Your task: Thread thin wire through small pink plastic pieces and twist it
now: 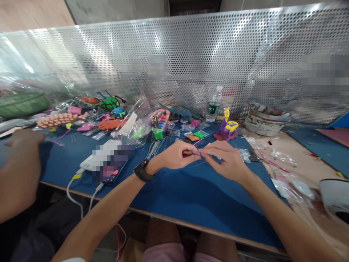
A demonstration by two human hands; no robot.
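My left hand (178, 154), with a black watch on its wrist, is closed in a pinch. Its fingertips meet those of my right hand (225, 158), which pinches too, above the blue table mat (191, 196). What lies between the fingertips is too small to name. A thin wire (200, 164) shows just below them. Left of my left hand lies a bundle of thin wires (156, 148), close to a green clay packet (157, 133). Beyond my hands are an orange and a green packet (200, 134) and a purple and yellow clay figure (226, 127).
A phone (116, 167) and a white power bank (100, 154) with cables lie left. Clay animals, including a scaly one (61, 120), and plastic bags line the back. A water bottle (215, 105) stands by the perforated metal screen (188, 51). Another person's arm (23, 163) reaches in left.
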